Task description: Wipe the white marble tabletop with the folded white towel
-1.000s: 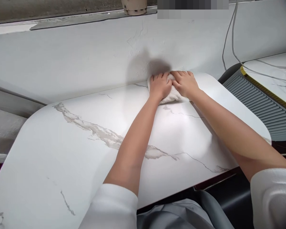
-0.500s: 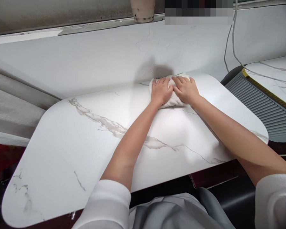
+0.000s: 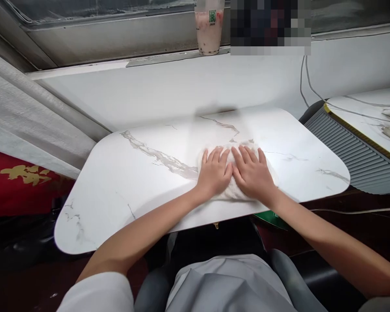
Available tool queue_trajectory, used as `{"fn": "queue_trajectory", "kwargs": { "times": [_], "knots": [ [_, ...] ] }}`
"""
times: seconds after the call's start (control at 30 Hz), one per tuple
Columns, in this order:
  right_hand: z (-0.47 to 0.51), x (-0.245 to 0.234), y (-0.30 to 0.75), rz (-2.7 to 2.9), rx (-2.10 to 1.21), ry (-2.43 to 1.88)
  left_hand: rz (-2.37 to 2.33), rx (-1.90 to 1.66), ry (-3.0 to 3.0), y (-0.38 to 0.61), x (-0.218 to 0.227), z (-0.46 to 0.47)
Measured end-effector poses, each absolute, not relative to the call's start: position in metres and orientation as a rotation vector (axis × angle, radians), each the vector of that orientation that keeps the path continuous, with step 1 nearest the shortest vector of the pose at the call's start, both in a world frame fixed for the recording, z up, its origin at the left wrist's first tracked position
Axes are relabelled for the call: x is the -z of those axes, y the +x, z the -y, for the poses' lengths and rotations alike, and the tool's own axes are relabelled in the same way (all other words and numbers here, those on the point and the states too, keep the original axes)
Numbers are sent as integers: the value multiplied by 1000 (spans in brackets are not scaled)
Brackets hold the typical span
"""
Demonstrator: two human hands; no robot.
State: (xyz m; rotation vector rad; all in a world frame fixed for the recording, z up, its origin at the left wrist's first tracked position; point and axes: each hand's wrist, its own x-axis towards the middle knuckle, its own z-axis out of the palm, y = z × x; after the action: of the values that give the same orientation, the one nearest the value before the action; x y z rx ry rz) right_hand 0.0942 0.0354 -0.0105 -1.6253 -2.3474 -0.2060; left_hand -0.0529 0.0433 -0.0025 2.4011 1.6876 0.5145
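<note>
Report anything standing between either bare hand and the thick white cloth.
Nothing visible stands between them: the left hand and the right hand both rest directly on the thick white cloth, which lies on the white, grey-veined table.

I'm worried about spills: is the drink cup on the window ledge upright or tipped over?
Upright: the cup stands on its base on the ledge, sides rising steeply; its top is out of frame.

White cloth [image 3: 235, 190], white tabletop [image 3: 107, 186] with grey-brown veining [image 3: 162, 158], red covering [image 3: 6, 197] with gold motif [image 3: 21, 174], seemingly pinkish drink [image 3: 208, 37]
</note>
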Motion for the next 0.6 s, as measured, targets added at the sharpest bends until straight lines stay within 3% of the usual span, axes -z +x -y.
{"fn": "queue_trajectory", "kwargs": {
  "times": [0.27,0.6],
  "knots": [
    [9,7,74,2410,222,-1556,-1698,-489,2432,-76,-1,9],
    [-35,3,56,2481,128,-1565,-1791,-500,2330,-89,1,-27]
  ]
}}
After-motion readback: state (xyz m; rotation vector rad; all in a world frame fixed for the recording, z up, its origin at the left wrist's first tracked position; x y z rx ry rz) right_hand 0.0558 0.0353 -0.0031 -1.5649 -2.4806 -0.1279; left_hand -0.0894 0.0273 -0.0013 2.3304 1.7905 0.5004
